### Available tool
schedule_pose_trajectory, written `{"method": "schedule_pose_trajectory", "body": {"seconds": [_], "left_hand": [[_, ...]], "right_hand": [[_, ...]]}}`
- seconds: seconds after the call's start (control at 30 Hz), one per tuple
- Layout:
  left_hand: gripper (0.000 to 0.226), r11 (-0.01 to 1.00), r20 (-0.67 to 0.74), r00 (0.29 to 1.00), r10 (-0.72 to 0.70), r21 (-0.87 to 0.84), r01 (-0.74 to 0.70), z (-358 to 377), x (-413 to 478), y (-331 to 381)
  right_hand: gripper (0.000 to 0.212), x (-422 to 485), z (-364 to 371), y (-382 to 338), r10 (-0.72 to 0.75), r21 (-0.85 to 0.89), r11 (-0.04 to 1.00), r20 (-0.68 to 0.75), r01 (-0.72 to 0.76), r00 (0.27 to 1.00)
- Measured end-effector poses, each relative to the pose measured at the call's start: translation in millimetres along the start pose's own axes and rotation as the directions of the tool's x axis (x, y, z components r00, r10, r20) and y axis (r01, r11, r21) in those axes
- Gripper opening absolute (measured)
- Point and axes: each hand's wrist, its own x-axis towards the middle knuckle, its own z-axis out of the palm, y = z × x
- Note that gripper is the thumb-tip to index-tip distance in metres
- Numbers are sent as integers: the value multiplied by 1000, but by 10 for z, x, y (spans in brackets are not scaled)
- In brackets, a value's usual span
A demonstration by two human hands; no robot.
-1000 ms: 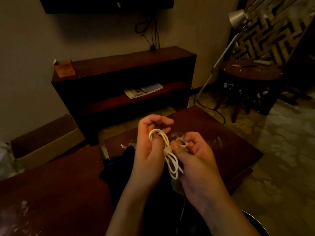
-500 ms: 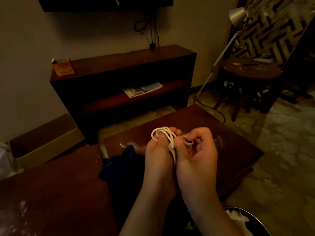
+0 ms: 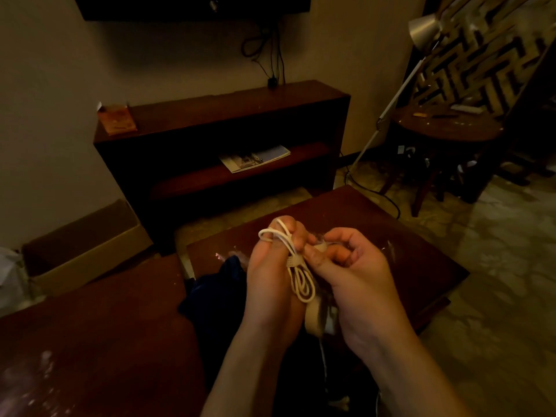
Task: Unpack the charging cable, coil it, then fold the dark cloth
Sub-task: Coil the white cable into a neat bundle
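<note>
My left hand (image 3: 270, 275) grips the bundled charging cable (image 3: 302, 285); my right hand (image 3: 355, 266) pinches its strap (image 3: 293, 261). I judge the cable work unfinished, and the dark cloth (image 3: 216, 284), left of the cable, lies unfolded.

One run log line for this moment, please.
step: unpacking; left hand: grips tied white cable; right hand: pinches it; dark cloth: not yet folded
</note>
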Motion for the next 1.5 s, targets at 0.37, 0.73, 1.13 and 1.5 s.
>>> {"method": "schedule_pose_trajectory", "body": {"seconds": [0.37, 0.73, 1.13, 1.5], "left_hand": [[26, 856, -32, 995, 92, 513, -63, -106, 51, 51], [39, 820, -200, 959, 200, 569, -53, -128, 111, -40], [19, 777, -68, 986, 152, 624, -77, -49, -17, -103], [19, 905, -220, 974, 49, 422, 50, 127, -71, -115]], "right_hand": [[24, 6, 31, 75, 119, 199, 969, 159, -150, 980], [25, -8, 87, 128, 86, 222, 971, 22, -89, 996], [24, 115, 6, 55, -63, 193, 972, -335, 134, 940], [41, 40, -14, 135, -523, -366, 821, -173, 438, 835]]}}
